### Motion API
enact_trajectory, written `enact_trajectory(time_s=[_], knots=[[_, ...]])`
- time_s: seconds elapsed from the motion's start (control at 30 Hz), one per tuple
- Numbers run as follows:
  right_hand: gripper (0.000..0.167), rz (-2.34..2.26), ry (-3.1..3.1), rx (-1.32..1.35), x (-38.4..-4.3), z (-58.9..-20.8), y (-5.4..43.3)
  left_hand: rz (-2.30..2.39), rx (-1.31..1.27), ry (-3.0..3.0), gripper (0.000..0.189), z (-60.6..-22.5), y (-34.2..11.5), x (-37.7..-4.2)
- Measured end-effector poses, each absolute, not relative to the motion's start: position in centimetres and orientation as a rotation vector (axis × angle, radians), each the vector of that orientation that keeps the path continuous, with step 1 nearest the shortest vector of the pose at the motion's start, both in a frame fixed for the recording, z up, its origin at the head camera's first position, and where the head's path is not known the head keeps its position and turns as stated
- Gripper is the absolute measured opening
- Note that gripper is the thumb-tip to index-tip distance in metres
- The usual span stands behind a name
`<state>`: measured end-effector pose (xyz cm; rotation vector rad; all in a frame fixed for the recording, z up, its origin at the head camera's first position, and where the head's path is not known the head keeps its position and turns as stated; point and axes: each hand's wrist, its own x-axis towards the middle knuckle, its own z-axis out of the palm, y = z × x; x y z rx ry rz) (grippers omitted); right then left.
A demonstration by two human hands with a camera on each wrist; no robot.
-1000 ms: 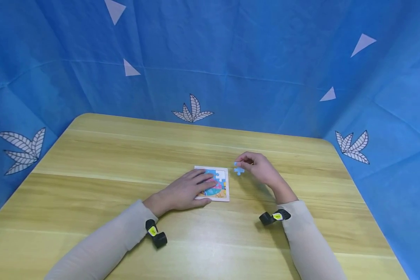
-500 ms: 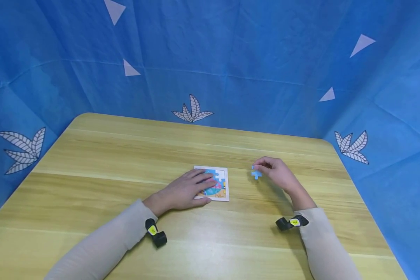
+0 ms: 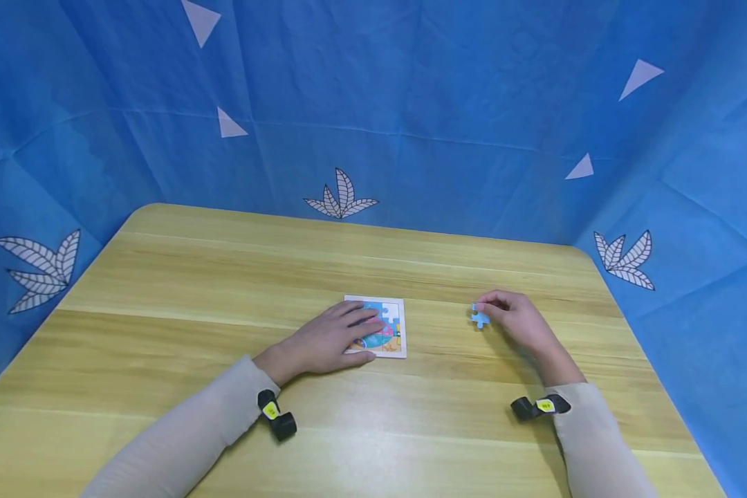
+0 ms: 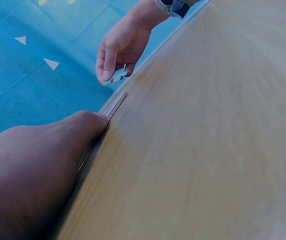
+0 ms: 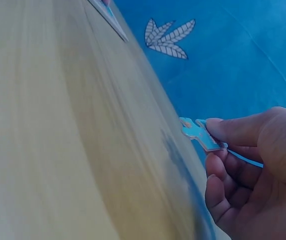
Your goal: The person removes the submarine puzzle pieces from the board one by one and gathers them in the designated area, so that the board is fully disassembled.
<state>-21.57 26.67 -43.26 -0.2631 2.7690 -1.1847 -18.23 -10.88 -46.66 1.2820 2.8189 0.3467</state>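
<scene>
A small square jigsaw puzzle in a white frame lies on the table, with a white gap at its upper right. My left hand rests on it with fingers spread and straight, hiding its left part. To the right of the puzzle, my right hand pinches a light blue puzzle piece between thumb and fingers. In the right wrist view that puzzle piece is held flat above the tabletop, its knobs pointing away from the fingers.
The wooden table has rounded far corners. Blue cloth with white triangles and leaf prints hangs behind and beside it. A black wrist strap is on the right sleeve, another strap on the left.
My right hand has moved right and slightly nearer, away from the puzzle, with the puzzle piece in its fingers. The left hand has stayed in place on the puzzle.
</scene>
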Motion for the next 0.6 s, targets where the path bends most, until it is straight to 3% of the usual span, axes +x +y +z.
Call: enact_trajectory(time_s=[0.6], knots=[[0.034,-1.126,2.759,-0.171,-21.6,-44.1,28.6,0.336,1.251,2.814,0.063,-46.5,-10.7,-18.3]])
